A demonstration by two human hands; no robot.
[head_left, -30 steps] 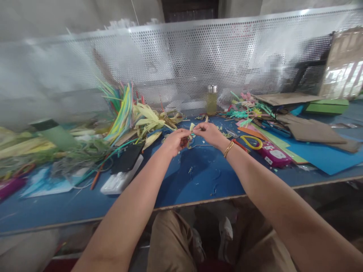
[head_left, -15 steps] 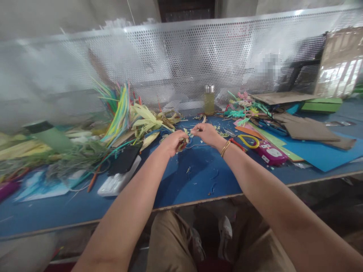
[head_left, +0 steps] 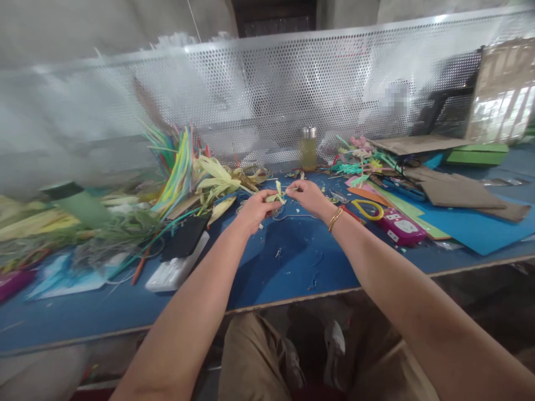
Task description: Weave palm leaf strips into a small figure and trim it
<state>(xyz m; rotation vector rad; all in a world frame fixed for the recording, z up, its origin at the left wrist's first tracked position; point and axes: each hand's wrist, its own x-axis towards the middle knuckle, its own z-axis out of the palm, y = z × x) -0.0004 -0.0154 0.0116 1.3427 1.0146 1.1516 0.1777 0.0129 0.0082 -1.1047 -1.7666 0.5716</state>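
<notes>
Over the middle of the blue table, my left hand [head_left: 258, 209] pinches a small pale-yellow corn husk flower [head_left: 279, 192] between thumb and fingers. My right hand [head_left: 308, 196] is closed in a pinch just to the flower's right. What its fingertips hold is too small to make out. A thin cord [head_left: 295, 215] lies on the table under the hands. Behind my left hand is a bunch of pale husks [head_left: 215, 177].
A lidded bottle [head_left: 309, 149] stands at the back. Right are yellow-handled scissors [head_left: 368, 208], a purple power strip [head_left: 403, 227] and blue card [head_left: 476, 231]. Left lie a black phone [head_left: 184, 238], a white box [head_left: 178, 272], colourful stems [head_left: 179, 172] and a green cylinder [head_left: 77, 205].
The left hand has turned, so the husk flower now shows upright above its fingers. My right hand stays pinched close by, nearly in the same place.
</notes>
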